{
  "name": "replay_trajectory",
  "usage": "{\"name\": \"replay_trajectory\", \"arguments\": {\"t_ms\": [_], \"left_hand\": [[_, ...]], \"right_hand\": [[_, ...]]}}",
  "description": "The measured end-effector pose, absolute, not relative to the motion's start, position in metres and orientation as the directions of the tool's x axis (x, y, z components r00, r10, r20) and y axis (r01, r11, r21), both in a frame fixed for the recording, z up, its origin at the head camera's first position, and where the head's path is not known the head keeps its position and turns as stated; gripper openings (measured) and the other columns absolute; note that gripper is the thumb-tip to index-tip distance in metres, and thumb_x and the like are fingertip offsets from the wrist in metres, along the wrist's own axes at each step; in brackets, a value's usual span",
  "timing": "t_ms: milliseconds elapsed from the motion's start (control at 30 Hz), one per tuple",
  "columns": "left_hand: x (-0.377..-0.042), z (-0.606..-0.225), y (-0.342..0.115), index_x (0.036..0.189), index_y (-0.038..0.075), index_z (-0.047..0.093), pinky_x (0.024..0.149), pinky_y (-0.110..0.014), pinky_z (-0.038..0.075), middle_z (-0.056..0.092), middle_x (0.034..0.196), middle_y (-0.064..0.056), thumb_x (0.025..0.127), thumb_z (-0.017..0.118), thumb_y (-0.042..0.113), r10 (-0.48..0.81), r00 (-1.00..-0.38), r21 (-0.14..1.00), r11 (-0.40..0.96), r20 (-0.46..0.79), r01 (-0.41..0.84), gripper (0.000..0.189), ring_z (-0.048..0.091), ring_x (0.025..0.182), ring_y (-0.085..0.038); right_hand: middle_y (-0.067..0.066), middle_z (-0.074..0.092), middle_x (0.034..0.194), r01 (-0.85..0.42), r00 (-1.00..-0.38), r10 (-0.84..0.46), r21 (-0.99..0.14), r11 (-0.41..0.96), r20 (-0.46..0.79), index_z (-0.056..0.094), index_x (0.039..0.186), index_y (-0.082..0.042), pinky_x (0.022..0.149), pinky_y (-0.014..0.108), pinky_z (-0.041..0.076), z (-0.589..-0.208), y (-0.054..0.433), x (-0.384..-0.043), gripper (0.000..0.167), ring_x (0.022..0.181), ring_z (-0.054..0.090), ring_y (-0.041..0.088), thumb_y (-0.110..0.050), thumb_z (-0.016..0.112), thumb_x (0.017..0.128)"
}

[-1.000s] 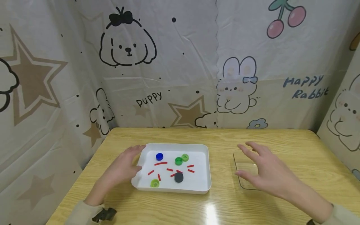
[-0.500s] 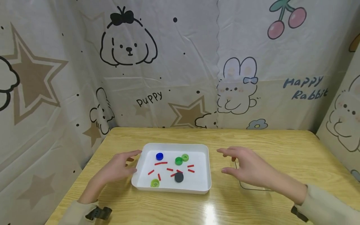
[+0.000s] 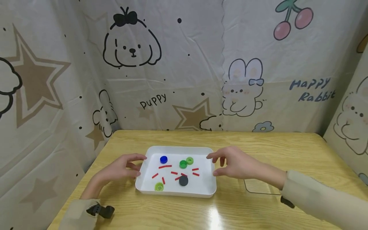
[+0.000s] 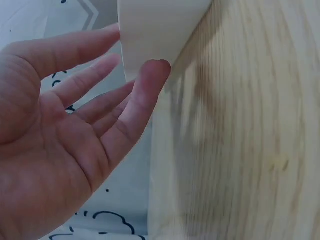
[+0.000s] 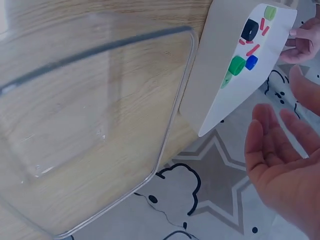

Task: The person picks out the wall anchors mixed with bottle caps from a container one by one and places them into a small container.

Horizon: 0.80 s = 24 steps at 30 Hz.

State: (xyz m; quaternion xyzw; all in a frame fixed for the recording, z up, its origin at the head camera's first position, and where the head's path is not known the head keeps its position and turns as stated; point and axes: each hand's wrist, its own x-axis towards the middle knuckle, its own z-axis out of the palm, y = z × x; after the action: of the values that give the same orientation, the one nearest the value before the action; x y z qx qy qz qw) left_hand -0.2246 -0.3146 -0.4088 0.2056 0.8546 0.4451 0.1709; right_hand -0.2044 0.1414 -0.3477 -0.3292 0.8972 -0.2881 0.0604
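Hanging at far left: a pale printed cloth [image 3: 33,175] showed brown stars and ran on behind the wooden surface [image 3: 161,214].
Left sleeve [image 3: 79,215]: beige, with a black device [image 3: 100,210] at the wrist.
Left hand [image 3: 122,167]: it angled inward from the lower left, the index finger stretched to the tray's left rim and the thumb nearer the front; in the left wrist view the palm showed, fingers slightly bent. Its grip was relaxed, clasping nothing; contact with the wall could not be told.
White tray [image 3: 175,194]: it sat on the surface between both hands.
Tray's left part: a yellow-green cap [image 3: 159,187] lay near the front, a blue cap [image 3: 164,159] toward the back.
Tray's middle: short red sticks [image 3: 174,172] lay scattered, some close to a black disc [image 3: 183,180]; farther back, a green cap [image 3: 183,164] lay just beside a light green cap [image 3: 189,160].
Right hand [image 3: 233,163]: its forearm slanted in from the lower right; the index finger pointed over the tray's right rim, the thumb by that rim, nearer the front. Its grip was loose, holding nothing; contact was unclear.
Clear container [image 5: 115,44]: it stood right of the tray, partly behind the right forearm in the head view.
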Motion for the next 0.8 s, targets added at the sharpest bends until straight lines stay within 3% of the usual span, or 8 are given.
{"name": "replay_trajectory", "arguments": {"t_ms": [300,533,800], "left_hand": [[-0.227,-0.41,-0.315,0.143,-0.003,0.056,0.084,-0.038,0.06,0.05,0.15,-0.028,0.089,0.078,0.008,0.496,-0.861,0.839,0.512,-0.117,0.182,0.059,0.064,0.118,-0.039],[-0.227,-0.411,-0.314,0.139,-0.002,0.058,0.082,-0.042,0.061,0.047,0.153,-0.03,0.09,0.077,0.007,0.493,-0.86,0.855,0.496,-0.131,0.154,0.053,0.064,0.117,-0.038],[-0.228,-0.412,-0.316,0.135,-0.003,0.058,0.078,-0.04,0.061,0.041,0.158,-0.032,0.091,0.076,0.003,0.497,-0.855,0.882,0.457,-0.147,0.114,0.048,0.067,0.111,-0.033]], "right_hand": [[-0.005,0.075,0.095,-0.56,-0.712,-0.702,-0.607,0.564,0.005,0.078,0.122,-0.005,0.068,0.029,0.057,-0.352,0.128,-0.227,0.043,0.078,0.067,0.009,-0.01,0.091,0.082],[0.005,0.078,0.099,-0.615,-0.611,-0.788,-0.582,0.532,-0.075,0.078,0.122,-0.003,0.071,0.027,0.057,-0.354,0.116,-0.246,0.04,0.08,0.067,0.008,-0.01,0.089,0.084],[0.0,0.077,0.092,-0.639,-0.521,-0.834,-0.565,0.522,-0.181,0.08,0.118,-0.005,0.073,0.025,0.056,-0.358,0.097,-0.261,0.036,0.081,0.065,0.005,0.0,0.088,0.083]]}}
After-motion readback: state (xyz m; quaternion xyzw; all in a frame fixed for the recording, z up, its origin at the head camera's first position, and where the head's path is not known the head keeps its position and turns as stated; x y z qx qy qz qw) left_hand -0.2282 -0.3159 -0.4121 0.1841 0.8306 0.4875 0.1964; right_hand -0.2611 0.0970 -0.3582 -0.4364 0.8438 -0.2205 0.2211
